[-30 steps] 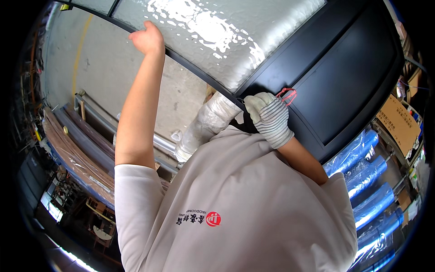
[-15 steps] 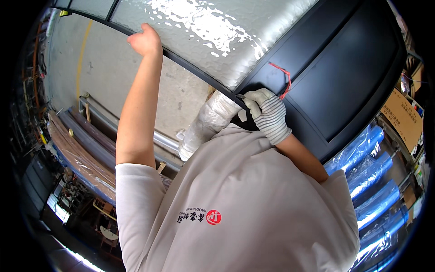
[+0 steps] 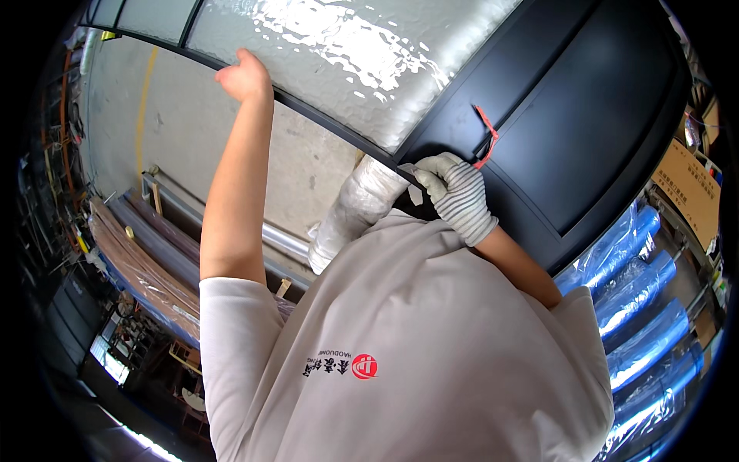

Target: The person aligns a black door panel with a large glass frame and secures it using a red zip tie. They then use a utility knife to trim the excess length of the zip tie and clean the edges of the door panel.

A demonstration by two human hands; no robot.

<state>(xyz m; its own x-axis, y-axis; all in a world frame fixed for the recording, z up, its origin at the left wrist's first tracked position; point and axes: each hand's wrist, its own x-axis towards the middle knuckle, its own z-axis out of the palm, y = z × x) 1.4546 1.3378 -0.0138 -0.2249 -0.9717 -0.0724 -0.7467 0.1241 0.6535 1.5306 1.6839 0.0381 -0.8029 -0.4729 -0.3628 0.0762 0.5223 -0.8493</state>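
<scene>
Left hand [image 3: 246,77]: bare, arm [image 3: 237,196] outstretched | right hand [image 3: 459,189]: gloved, fingers [image 3: 433,183] curled

The shirt [image 3: 431,308] bears a red round logo [image 3: 365,367] and dark lettering [image 3: 328,365]; the cardboard [image 3: 687,192], dark print [image 3: 678,199].

Ahead, glass pane [image 3: 323,96] left, solid panel [image 3: 593,131] right; left hand [image 3: 246,79] on frame [image 3: 331,126], right hand [image 3: 456,191] at its corner; profiles [image 3: 146,262] off left, rolls [image 3: 640,308] off right.
</scene>
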